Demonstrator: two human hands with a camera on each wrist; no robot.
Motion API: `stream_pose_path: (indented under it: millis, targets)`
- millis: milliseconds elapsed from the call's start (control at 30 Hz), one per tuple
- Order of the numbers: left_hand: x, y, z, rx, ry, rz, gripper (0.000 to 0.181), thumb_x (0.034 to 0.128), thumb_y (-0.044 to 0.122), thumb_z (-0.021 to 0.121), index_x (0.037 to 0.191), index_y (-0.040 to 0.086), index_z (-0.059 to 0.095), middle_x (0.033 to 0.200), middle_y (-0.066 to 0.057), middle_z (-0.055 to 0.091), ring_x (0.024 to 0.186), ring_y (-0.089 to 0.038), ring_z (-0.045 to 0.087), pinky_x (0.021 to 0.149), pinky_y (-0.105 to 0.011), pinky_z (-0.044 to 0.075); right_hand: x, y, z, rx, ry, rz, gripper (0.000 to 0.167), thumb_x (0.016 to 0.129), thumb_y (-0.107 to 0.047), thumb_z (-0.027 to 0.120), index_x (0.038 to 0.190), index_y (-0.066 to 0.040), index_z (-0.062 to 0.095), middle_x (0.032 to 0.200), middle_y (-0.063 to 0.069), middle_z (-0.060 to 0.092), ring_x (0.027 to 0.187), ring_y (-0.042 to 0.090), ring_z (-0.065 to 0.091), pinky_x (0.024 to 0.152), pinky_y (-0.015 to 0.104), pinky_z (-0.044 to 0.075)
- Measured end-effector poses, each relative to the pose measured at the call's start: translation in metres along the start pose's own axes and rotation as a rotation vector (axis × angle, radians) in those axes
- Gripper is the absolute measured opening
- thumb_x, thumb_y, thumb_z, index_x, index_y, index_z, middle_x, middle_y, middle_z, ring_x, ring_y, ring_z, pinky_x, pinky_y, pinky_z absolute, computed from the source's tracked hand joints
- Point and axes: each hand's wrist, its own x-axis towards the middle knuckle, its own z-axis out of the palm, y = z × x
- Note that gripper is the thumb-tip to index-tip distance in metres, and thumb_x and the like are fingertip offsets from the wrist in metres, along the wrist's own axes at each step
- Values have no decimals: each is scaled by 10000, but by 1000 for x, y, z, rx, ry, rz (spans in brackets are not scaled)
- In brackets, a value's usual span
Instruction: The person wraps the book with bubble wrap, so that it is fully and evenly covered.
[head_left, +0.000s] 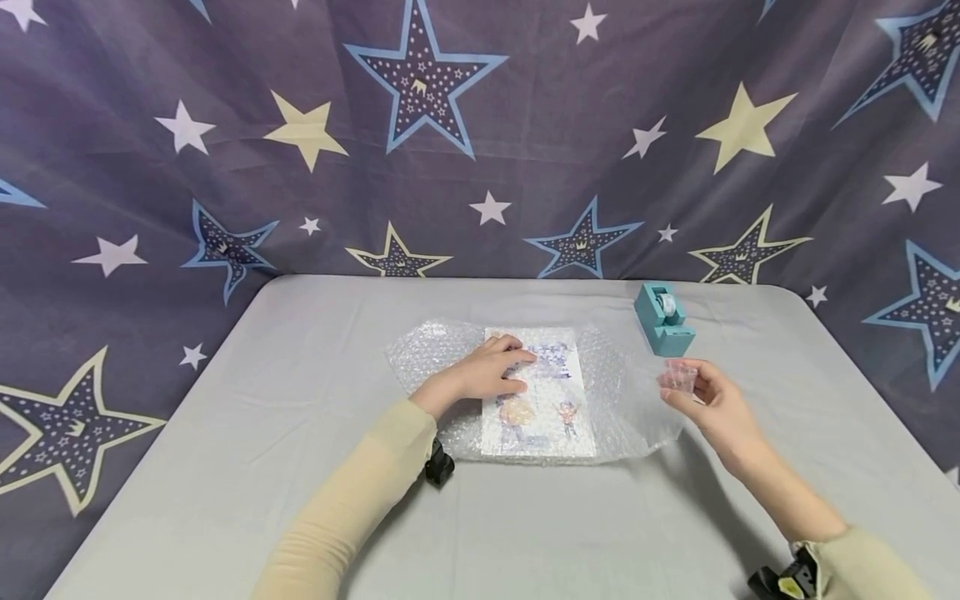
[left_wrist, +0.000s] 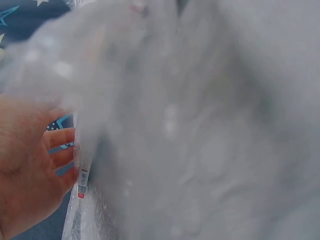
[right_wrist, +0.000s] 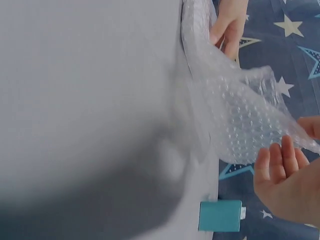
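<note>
A flat, book-like item with a colourful printed cover lies near the middle of the table, with bubble wrap around it. My left hand rests on its upper left part, fingers spread. At the right, my right hand pinches the lifted end of the bubble wrap between thumb and fingers. In the right wrist view that sheet slants up to the right hand. Blurred bubble wrap fills most of the left wrist view, beside the left hand.
Behind the right hand stands a teal tape dispenser with a roll of clear tape in it. A light grey cloth covers the table. A dark curtain with stars hangs along the back and sides.
</note>
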Motion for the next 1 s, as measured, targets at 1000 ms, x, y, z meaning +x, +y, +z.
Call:
stream_pose_path:
  millis: [1000]
  targets:
    - [1,-3,2,-10,11,25,516,893,342,554,1366,187,420,1408,-110,326,1275,-266,305,1059,-435,256,9,-19,67,279,-6,-127,115,861,-15,578,956,41,611,864,-95,679,851,38,625,799,170,468]
